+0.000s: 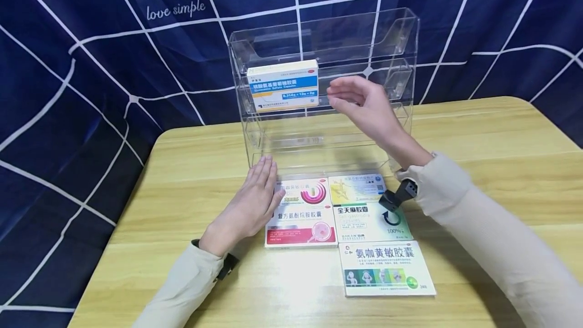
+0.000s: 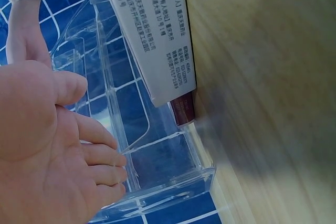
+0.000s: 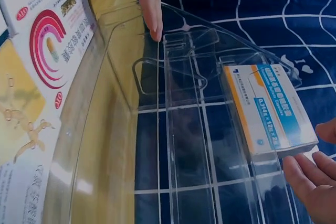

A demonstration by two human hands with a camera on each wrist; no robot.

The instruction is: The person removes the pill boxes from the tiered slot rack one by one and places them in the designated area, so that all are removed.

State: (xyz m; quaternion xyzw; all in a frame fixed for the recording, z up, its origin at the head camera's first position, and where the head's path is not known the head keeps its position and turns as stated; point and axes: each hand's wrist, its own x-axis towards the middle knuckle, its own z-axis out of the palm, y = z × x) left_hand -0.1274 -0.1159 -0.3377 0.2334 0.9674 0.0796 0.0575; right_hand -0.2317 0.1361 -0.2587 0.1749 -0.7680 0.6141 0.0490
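A blue-and-white medicine box [image 1: 284,87] with an orange stripe stands at the left of an upper tier of a clear plastic rack [image 1: 328,153]. My right hand [image 1: 364,108] is just right of that box, fingers loosely bent. A small gap shows between its fingertips and the box's end [image 3: 270,108]. Lower down, my left hand [image 1: 252,201] has its fingers straight and together by the rack's lower left front corner. It lies along the left side of the pink-and-white medicine boxes [image 1: 300,227]; whether it touches them I cannot tell. Its palm [image 2: 47,145] holds nothing.
Several medicine boxes lie in front of the rack: a yellow-and-white box [image 1: 357,189], a green-and-white box [image 1: 371,224] and, nearest me, a white box with green pictures [image 1: 387,270]. A dark blue checked cloth [image 1: 483,29] hangs behind the wooden table [image 1: 492,166].
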